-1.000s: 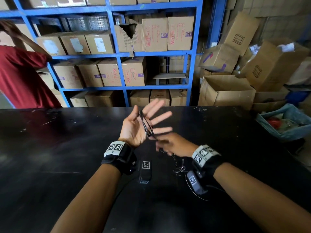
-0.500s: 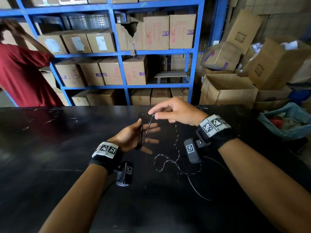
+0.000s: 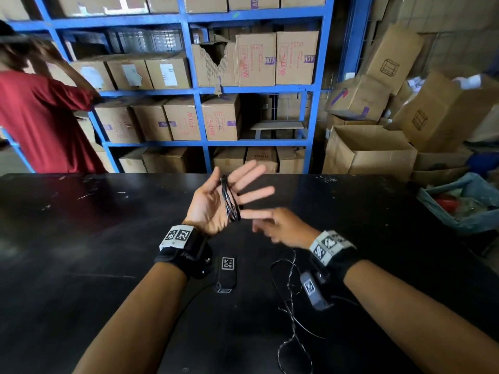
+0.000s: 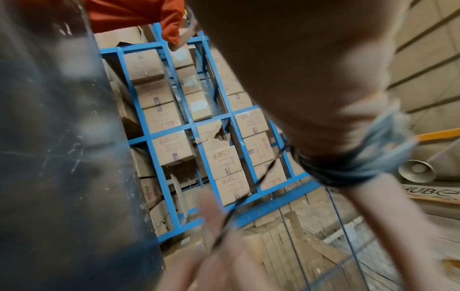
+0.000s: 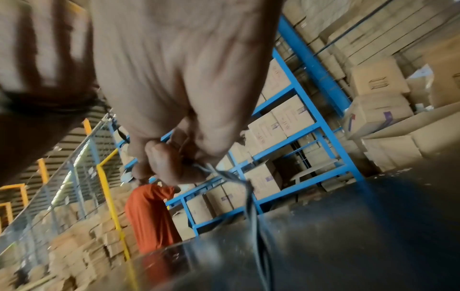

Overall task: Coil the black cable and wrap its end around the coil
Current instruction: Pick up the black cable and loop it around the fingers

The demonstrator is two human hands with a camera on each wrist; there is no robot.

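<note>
The right hand [image 3: 280, 228] is smeared by motion in the head view, so where its fingers meet the black cable [image 3: 231, 202] cannot be made out there. Both wrist views are blurred too, and the palm fills much of each, hiding most of the coil. The loose cable runs off the bottom edge of the head view, its end unseen against the dark surface [image 3: 81, 265].

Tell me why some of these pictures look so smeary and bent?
Head view: mostly sharp, though the right hand is smeared by motion; the blue shelving bows from the wide lens. Left wrist view: heavy blur, the black cable around the left hand is only a soft band. Right wrist view: tilted and streaky, the dark table glares.
</note>
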